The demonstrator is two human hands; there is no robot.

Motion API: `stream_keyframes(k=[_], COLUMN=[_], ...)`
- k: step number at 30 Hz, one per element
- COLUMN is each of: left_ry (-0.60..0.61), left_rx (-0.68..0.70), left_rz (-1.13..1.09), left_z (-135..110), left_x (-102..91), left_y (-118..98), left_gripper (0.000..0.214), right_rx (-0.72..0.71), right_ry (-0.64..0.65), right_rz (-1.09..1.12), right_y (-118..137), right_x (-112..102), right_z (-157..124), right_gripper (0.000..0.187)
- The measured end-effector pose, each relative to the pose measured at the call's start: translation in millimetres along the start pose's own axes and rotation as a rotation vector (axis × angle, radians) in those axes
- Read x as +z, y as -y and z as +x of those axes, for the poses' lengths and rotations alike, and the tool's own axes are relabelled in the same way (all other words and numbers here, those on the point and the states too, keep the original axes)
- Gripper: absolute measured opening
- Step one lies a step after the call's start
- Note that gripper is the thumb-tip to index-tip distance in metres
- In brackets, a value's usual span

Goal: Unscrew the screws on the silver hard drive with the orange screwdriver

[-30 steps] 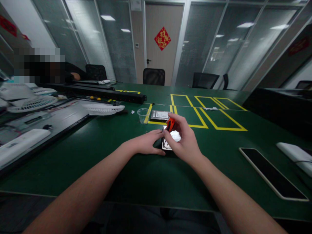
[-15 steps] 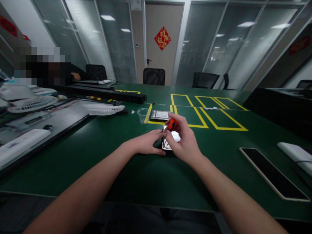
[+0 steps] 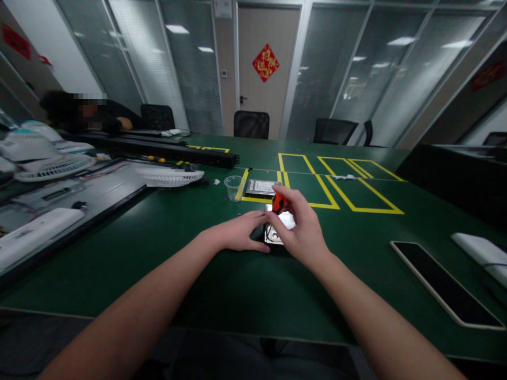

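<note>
Left of centre, one clear cup (image 3: 233, 188), upright, within reach perhaps for small parts; beside it, the left hand (image 3: 240, 232), thumb and fingers spread against the left edge of a shiny drive (image 3: 274, 235), mid-frame, presumably bracing it on the table (image 3: 245, 285). Above that drive, one screwdriver (image 3: 279, 202), orange and black, pinched by the right hand (image 3: 304, 227) between thumb and fingers, likely for fine control. Lower right, one phone (image 3: 443, 282), flat, well apart, seemingly leaving elbow room.
</note>
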State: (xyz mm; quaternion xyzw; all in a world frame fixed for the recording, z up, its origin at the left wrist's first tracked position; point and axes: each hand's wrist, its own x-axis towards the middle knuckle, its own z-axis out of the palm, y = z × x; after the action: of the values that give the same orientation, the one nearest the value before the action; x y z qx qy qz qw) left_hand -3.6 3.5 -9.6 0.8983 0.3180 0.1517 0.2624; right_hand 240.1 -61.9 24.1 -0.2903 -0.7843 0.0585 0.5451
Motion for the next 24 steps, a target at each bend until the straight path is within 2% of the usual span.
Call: stream_keyframes(k=[10, 17, 24], left_ry=[-0.008, 0.004, -0.007], left_rx=[0.028, -0.013, 0.012], left_rz=[-0.001, 0.015, 0.007], left_z=[-0.4, -1.4, -1.0], left_x=[0.8, -0.4, -0.2], left_y=[1.2, 0.0, -0.2], left_gripper=[0.103, 0.105, 0.102], right_rx=[0.091, 0.047, 0.028], right_ry=[0.020, 0.004, -0.006], right_rz=[0.049, -0.004, -0.012], right_y=[-1.8, -0.8, 0.2], right_x=[4.6, 0.8, 2.0], right_z=[-5.3, -2.6, -1.2], right_gripper=[0.069, 0.059, 0.055])
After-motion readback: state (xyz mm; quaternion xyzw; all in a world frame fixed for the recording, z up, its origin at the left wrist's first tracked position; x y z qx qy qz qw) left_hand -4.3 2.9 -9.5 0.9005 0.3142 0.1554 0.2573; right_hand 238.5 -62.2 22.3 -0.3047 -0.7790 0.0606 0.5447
